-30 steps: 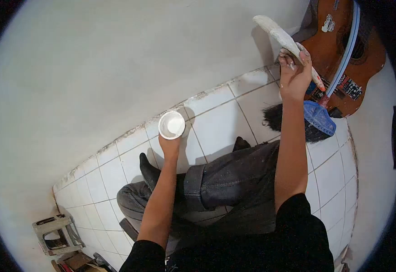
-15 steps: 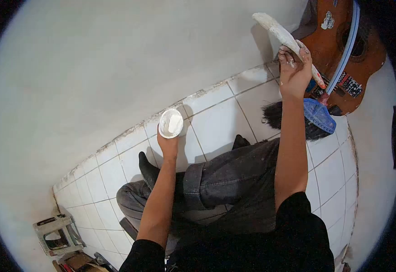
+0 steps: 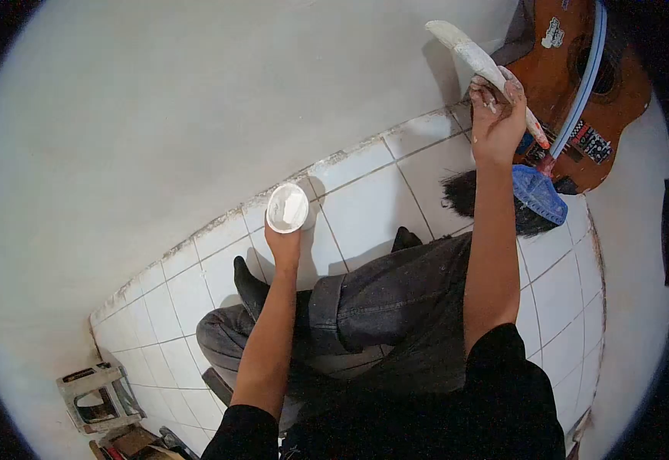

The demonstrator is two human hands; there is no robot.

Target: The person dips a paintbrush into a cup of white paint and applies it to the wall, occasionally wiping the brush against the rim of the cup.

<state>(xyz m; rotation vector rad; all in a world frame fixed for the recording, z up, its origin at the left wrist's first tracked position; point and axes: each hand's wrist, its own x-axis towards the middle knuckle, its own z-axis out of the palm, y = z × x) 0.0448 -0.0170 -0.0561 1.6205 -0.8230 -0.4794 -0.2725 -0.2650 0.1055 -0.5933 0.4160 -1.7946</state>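
Note:
My left hand (image 3: 282,247) is closed around a white cup (image 3: 274,218), whose opening faces me. White paint (image 3: 294,205) shows inside it. Up at the right, my right hand (image 3: 499,115) grips a long paintbrush (image 3: 474,57) coated in white. Its broad bristle end points to the upper left, close to the wall, and the thin handle runs down to a reddish tip. White smears mark the fingers of this hand. The brush and the cup are well apart.
A pale wall (image 3: 196,115) meets the white tiled floor (image 3: 357,218) along a rough edge. An orange-brown guitar (image 3: 626,107) with stickers leans at the right, behind a blue broom (image 3: 537,195). A small step stool (image 3: 97,399) stands at the lower left. My legs (image 3: 396,299) are folded below.
The cup has shifted very slightly to the left in my left hand. The brush and my right hand are almost unmoved.

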